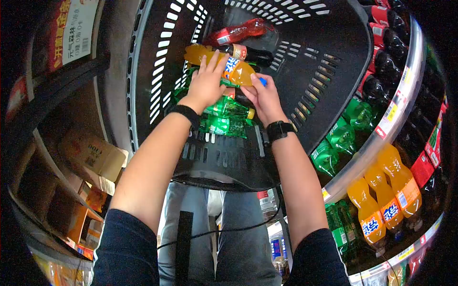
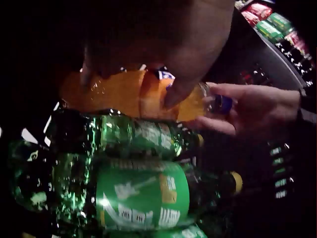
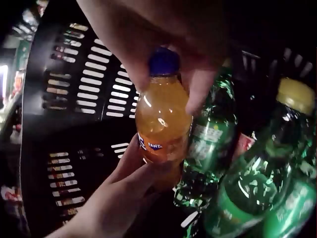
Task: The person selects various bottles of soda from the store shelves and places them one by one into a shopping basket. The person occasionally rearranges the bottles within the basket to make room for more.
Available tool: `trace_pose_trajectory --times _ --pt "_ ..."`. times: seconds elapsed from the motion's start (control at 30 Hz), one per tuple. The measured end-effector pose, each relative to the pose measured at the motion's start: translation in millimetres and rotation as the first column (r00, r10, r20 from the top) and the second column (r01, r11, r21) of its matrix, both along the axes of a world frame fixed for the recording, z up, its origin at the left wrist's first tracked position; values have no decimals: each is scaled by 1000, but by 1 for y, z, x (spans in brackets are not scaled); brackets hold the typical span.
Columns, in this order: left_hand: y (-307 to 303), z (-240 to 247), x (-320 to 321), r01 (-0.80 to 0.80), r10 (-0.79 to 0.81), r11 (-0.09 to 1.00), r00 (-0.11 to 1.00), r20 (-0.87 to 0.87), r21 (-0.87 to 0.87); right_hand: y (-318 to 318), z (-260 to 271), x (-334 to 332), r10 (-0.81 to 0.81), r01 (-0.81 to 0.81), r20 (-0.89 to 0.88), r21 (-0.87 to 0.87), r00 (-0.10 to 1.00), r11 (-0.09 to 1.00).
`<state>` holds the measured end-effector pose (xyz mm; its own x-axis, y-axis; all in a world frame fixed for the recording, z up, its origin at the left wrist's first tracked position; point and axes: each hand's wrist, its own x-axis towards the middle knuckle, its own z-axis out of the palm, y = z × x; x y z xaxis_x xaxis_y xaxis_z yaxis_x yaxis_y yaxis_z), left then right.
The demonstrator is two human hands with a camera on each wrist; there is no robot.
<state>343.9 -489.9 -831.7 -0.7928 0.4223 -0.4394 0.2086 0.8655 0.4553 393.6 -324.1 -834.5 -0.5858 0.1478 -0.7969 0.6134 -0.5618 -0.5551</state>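
An orange soda bottle [image 1: 240, 71] with a blue cap [image 3: 164, 62] lies on its side in the black shopping basket. My left hand [image 1: 206, 86] holds its body from above, thumb on the near side and fingers spread across the top. At the cap end, my right hand [image 1: 265, 99] pinches the neck between thumb and fingers. Just nearer to me lie green soda bottles with yellow caps, one showing a green label [image 2: 143, 193]. Beyond the orange bottle are a dark cola bottle [image 1: 257, 56] and a red drink bottle [image 1: 241, 32].
The slotted basket wall [image 1: 160, 71] rises around the bottles. On the right, shelves hold green bottles [image 1: 341, 136], dark cola bottles [image 1: 389, 64] and orange soda bottles [image 1: 377, 209]. A cardboard box [image 1: 98, 155] sits on a shelf at the left.
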Motion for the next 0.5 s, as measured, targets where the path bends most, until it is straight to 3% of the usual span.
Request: trace_pose_trajectory --times 0.1,0.13,0.23,0.27,0.3,0.37,0.4,0.43,0.5 --pt "-6 -21 -21 -3 -8 996 993 122 88 6 -8 -23 146 -142 0 217 989 966" --pt "-10 -26 -26 -50 19 991 969 247 121 9 -15 -30 220 -218 26 297 975 930" --pt "-13 -31 -31 44 -63 996 970 235 84 19 -27 -46 334 -375 170 434 927 819" --pt "-9 -22 -34 79 -60 996 949 308 -51 22 -29 -48 349 -416 226 460 909 785" --pt "-8 -23 -32 112 -87 992 949 304 -66 22 -30 -47 456 -522 280 621 845 585" --pt "-9 -27 -25 178 -142 979 944 299 -97 23 -41 -37 583 -597 452 799 675 72" --pt "-6 -29 -23 305 -223 931 910 349 -201 25 -46 -31 660 -658 454 748 598 81" --pt "-5 -29 -19 289 -212 936 918 336 -200 24 -43 -29 744 -771 471 631 474 92" --pt "-6 -33 -6 250 -184 948 934 306 -196 12 -51 -7 771 -722 451 692 449 16"
